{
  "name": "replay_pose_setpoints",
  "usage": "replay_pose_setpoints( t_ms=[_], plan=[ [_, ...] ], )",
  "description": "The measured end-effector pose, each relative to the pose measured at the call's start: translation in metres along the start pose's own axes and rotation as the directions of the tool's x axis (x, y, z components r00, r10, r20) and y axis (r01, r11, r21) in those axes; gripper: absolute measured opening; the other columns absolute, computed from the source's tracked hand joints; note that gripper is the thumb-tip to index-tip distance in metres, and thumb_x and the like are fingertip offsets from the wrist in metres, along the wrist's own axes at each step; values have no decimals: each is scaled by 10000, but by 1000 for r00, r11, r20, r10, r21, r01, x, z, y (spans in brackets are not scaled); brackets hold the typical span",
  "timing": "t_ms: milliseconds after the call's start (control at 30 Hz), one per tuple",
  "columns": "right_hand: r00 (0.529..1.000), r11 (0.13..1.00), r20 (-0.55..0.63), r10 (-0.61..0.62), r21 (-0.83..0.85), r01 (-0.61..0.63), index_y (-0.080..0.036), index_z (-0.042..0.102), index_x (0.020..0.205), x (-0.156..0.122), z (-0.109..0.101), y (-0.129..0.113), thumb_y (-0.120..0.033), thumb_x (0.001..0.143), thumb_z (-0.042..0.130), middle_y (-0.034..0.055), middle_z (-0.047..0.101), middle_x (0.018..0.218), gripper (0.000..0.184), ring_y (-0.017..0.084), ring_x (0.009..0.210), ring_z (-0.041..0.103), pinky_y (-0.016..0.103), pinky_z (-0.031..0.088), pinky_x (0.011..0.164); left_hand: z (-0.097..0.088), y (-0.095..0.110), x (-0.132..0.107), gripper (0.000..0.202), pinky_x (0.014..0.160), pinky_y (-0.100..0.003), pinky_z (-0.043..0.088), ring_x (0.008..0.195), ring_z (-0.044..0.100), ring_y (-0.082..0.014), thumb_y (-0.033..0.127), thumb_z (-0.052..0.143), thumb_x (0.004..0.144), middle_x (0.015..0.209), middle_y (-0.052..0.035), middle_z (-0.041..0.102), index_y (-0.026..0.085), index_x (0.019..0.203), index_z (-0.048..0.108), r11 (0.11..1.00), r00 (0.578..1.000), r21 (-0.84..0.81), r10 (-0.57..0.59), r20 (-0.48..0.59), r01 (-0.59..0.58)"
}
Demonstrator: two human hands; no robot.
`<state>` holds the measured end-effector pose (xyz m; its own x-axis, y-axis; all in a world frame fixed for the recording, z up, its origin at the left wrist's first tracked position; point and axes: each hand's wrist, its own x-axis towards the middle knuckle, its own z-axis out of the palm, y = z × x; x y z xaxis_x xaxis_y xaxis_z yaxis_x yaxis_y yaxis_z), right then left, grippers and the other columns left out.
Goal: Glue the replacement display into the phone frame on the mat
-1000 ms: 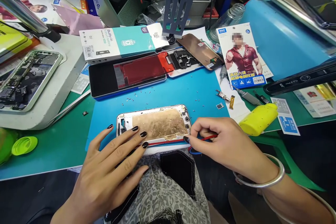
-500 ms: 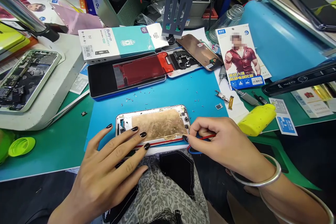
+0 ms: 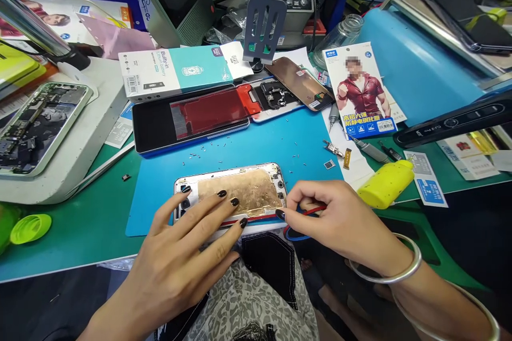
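An opened phone frame with a gold-coloured inner plate lies on the blue mat at the table's near edge. My left hand rests on it with fingers spread flat, fingertips on the plate and its left end. My right hand is at the frame's lower right corner, fingers pinched on a thin red tool whose tip touches the frame's near edge. A blue loop shows under this hand.
Beyond the frame lie a long black phone with a red sheet, a battery box, a brown screen, a screen-protector packet, loose screws, screwdrivers and a yellow bottle. Another opened phone sits on a white pad at left.
My left hand has slid forward and right, further onto the gold plate. My right hand stays pinched on the red tool at the same corner. The view shifted slightly.
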<state>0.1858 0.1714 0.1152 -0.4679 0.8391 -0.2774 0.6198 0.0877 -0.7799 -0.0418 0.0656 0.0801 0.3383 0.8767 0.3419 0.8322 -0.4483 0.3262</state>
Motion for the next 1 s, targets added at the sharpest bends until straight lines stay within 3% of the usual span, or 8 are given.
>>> replay_pose_setpoints(
  t_ms=[133, 300, 667, 1000],
  plan=[
    [998, 996, 34, 51, 71, -53, -169, 603, 565, 0, -3, 1, -208, 690, 586, -62, 415, 479, 132, 63, 460, 332, 189, 257, 442, -4, -6, 0, 260, 1169, -435, 238, 1249, 563, -204, 313, 723, 825, 1246, 8, 686, 250, 1074, 679, 999, 1000, -43, 27, 3, -27],
    [999, 999, 1, 47, 21, -47, -173, 582, 550, 1, -1, 0, -227, 691, 578, -61, 397, 475, 151, 66, 459, 332, 190, 252, 438, -8, -12, 3, 269, 1171, -448, 250, 1233, 577, -201, 276, 685, 863, 1225, -28, 695, 182, 1114, 660, 993, 992, -29, 119, 29, -119],
    [997, 995, -69, -36, -95, 29, -179, 579, 554, 1, 4, 0, -198, 708, 582, -67, 374, 472, 155, 71, 461, 323, 195, 247, 443, -3, -10, -2, 308, 1184, -427, 222, 1240, 568, -187, 305, 734, 814, 1249, 39, 684, 269, 1111, 663, 997, 999, -71, 30, 21, -28],
    [996, 993, -76, -40, -110, 31, -174, 584, 552, 2, 4, -2, -184, 704, 595, -68, 388, 467, 153, 68, 455, 332, 191, 251, 444, -1, -4, 10, 309, 1130, -420, 188, 1208, 542, -211, 389, 686, 842, 1224, -13, 684, 309, 1140, 655, 998, 997, 29, 47, 59, -49]
  ],
)
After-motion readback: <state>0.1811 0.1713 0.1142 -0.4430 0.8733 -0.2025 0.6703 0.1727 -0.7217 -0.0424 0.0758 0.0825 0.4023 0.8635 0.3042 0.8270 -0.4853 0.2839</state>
